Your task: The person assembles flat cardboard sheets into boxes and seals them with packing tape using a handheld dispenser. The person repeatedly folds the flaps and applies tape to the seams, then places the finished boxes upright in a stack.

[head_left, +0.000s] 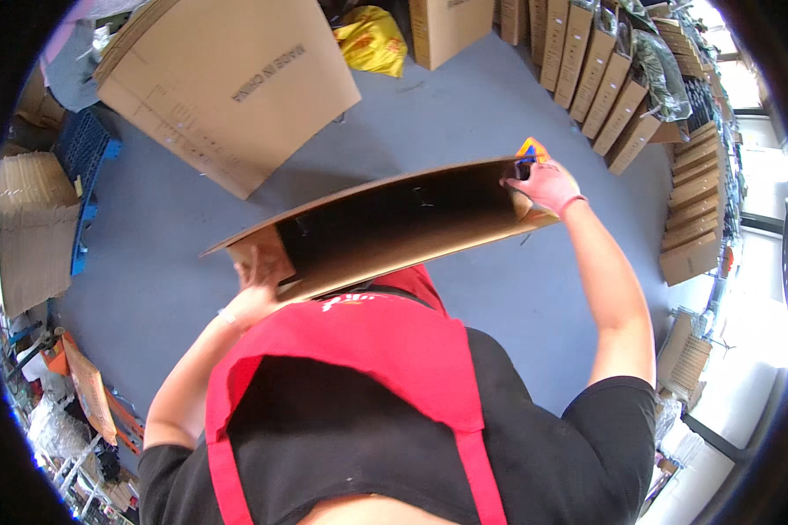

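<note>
A large flattened cardboard sheet (228, 83) lies on the grey floor (158, 219). Just right of its top edge sits a crumpled yellow bag (372, 39), then an upright carton (446, 26). Farther right, a row of flat-packed boxes (604, 83) leans in line. Left of the sheet stands a blue plastic pallet (83, 175).

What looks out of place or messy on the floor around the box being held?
A large flattened carton lies loose and askew on the grey floor, and a crumpled yellow bag sits beyond it. The box held by the left hand and right hand looks undamaged.
</note>
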{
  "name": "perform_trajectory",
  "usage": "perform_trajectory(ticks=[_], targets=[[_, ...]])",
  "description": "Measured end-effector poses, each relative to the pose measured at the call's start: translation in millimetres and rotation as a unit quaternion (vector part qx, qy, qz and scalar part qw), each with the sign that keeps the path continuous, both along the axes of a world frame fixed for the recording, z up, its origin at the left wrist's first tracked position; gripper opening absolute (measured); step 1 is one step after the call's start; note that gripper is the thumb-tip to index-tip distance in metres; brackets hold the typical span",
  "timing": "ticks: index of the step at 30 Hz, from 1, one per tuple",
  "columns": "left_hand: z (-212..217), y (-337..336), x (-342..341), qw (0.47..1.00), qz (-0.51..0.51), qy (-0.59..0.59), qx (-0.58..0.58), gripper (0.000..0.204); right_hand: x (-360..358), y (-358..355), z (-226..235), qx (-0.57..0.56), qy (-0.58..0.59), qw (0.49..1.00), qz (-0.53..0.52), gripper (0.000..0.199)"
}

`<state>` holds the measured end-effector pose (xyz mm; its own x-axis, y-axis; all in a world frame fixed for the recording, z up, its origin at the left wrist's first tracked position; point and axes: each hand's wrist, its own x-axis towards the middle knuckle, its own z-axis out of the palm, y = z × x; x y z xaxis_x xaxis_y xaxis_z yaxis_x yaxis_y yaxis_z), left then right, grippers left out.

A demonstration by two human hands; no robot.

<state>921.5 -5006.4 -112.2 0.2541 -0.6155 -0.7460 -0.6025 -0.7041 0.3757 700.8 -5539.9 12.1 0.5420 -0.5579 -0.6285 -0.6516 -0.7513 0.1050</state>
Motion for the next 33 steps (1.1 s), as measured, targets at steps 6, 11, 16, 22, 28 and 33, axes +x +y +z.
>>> perform_trajectory(ticks=[6,11,16,22,28,33], targets=[[80.8,-52.2,2.3,0.993,-0.071,-0.028,0.086,0.092,-101.3,-81.8,-62.3,0.193,0.002,0.981,-0.005,0.071],[42.9,-31.5,17.6,0.979,-0.052,0.194,0.013,0.083,-59.1,-85.8,-121.1,0.197,0.025,0.978,0.064,0.083],[21.1,-39.1,35.8,0.957,-0.118,-0.146,-0.222,0.068,-69.8,-95.3,-145.6,0.219,0.048,0.974,0.039,0.088],[-45.7,-91.6,60.1,0.806,-0.179,-0.450,-0.342,0.074,-229.5,-138.6,-257.1,0.272,-0.097,0.913,-0.288,0.041],[-17.8,-127.0,-4.9,0.871,-0.041,-0.362,-0.330,0.125,-59.5,-124.1,-0.6,0.000,-0.452,0.859,-0.239,0.064],[-50.2,-113.3,9.3,0.859,-0.039,-0.352,-0.370,0.128,129.5,-20.1,42.3,0.084,-0.398,0.877,0.256,0.074]])
